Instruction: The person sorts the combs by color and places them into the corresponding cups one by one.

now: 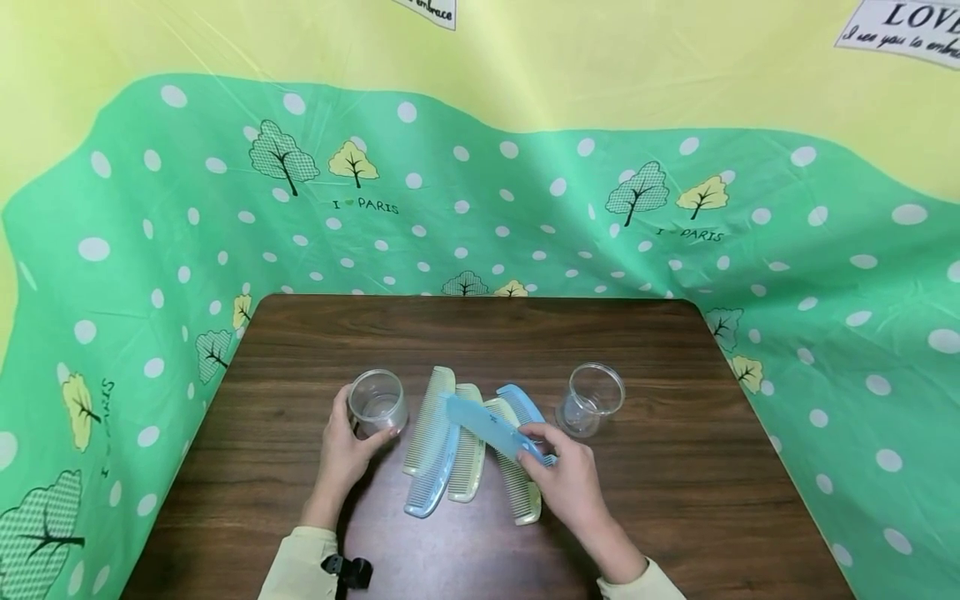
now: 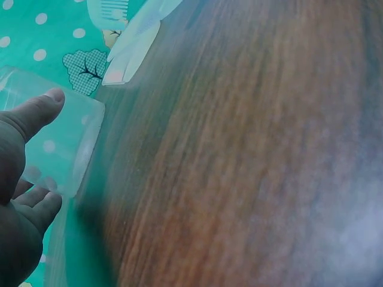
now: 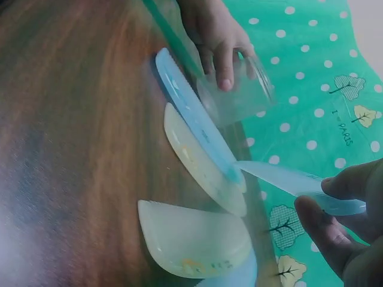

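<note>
My left hand [image 1: 346, 446] grips a clear glass cup [image 1: 377, 403] that stands on the table left of a pile of combs. In the left wrist view its thumb and fingers lie around the cup's side [image 2: 72, 137]. A blue comb [image 1: 487, 423] is pinched at one end between the thumb and fingers of my right hand [image 1: 564, 475]. That comb's far end reaches over the pile. Beneath and around it lie another blue comb [image 1: 432, 483], a pale green comb [image 1: 467, 471], a second pale green comb [image 1: 522, 492] and a blue comb [image 1: 517, 398] behind.
A second clear glass cup [image 1: 591, 402] stands right of the combs, beyond my right hand. The brown wooden table [image 1: 697, 500] ends at a green and yellow patterned cloth [image 1: 480, 183] at the back and sides.
</note>
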A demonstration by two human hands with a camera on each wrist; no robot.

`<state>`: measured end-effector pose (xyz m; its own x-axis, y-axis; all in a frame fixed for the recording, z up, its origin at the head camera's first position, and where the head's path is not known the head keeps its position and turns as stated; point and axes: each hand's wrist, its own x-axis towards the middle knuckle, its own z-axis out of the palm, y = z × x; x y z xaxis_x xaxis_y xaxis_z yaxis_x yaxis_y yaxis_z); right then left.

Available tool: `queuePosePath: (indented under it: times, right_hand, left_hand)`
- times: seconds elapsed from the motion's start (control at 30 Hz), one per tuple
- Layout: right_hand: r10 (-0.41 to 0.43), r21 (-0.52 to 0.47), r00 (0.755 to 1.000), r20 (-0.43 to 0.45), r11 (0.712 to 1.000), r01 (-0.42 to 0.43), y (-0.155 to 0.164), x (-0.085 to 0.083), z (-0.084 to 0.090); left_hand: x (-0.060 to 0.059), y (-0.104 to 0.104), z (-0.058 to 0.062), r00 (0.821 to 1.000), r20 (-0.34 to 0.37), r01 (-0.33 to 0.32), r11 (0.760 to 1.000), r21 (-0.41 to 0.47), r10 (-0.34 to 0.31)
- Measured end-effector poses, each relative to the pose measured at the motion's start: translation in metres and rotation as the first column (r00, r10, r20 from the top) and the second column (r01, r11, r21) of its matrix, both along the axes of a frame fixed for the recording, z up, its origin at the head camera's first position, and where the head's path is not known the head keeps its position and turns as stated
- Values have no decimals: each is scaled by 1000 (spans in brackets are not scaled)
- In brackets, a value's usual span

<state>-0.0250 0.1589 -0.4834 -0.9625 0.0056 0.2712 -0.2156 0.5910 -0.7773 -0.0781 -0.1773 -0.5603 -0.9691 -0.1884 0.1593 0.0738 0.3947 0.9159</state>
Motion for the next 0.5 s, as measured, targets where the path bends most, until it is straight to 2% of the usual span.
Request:
queuePosePath:
  times: [0.5]
  right_hand:
    - [39,22,992,-121,999,-36,3,-21,19]
  left_hand:
    - [-1,-1,2,1000,19,24,1000,13,-24]
